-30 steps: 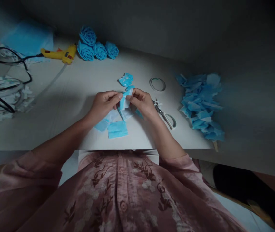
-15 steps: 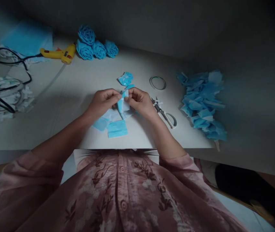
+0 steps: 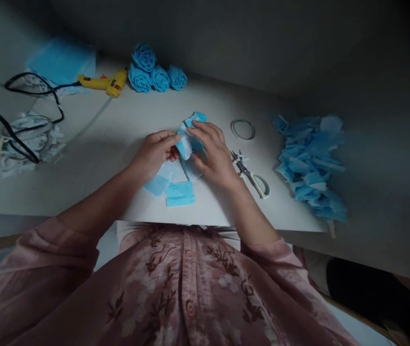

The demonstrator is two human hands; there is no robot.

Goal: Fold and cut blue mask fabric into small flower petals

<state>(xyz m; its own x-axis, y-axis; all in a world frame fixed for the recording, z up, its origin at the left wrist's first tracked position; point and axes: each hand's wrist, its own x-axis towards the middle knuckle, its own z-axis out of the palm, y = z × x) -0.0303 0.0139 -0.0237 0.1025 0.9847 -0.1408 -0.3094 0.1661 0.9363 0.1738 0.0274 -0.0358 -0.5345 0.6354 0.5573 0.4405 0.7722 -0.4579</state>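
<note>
My left hand (image 3: 154,154) pinches a small blue folded fabric piece (image 3: 185,144) just above the white table (image 3: 118,129). My right hand (image 3: 214,154) reaches over it, fingers curled and resting on another blue scrap (image 3: 198,117) behind the piece. Flat blue pieces (image 3: 179,193) lie under and in front of both hands, near the table's front edge.
Scissors (image 3: 251,175) lie right of my right hand, a thin ring (image 3: 242,129) behind them. A pile of blue cut pieces (image 3: 311,163) sits at the right. Three blue fabric roses (image 3: 157,72), a yellow glue gun (image 3: 105,82), black cable (image 3: 28,120) and white scraps (image 3: 28,144) lie at the back left.
My right hand let go of the shared pinch and moved forward onto the scrap behind. The left hand keeps the folded piece. The view shifted slightly.
</note>
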